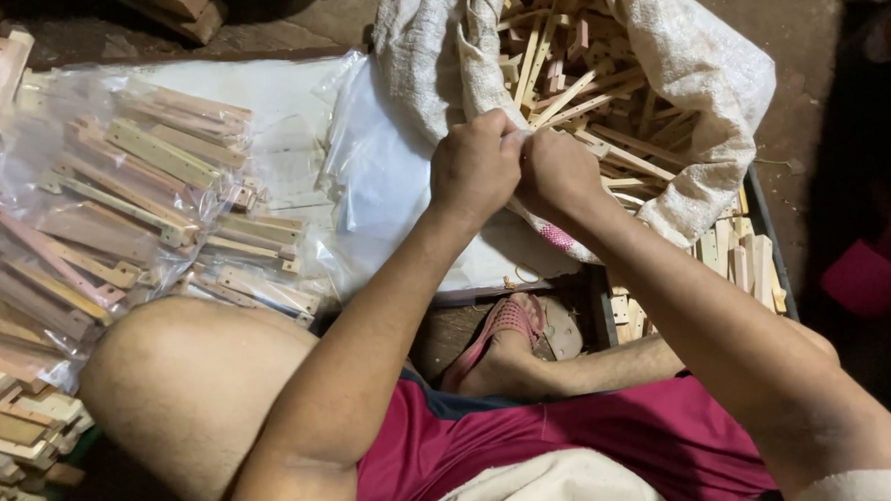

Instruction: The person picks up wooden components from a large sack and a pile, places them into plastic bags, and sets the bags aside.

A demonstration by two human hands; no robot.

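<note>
My left hand (474,167) and my right hand (556,171) are pressed together, knuckles up, at the near rim of an open white woven sack (703,64). Both hands pinch a small pale piece (514,135) between their fingertips; what it is cannot be told. The sack is full of thin light wooden sticks (568,85) lying in all directions. My forearms reach up from the lower edge of the view.
Clear plastic bags of flat wooden strips (133,194) lie at the left on a white sheet (279,117). Loose wooden pieces (13,430) are piled at bottom left. A dark tray with more strips (741,258) sits right of my foot in a pink sandal (504,328).
</note>
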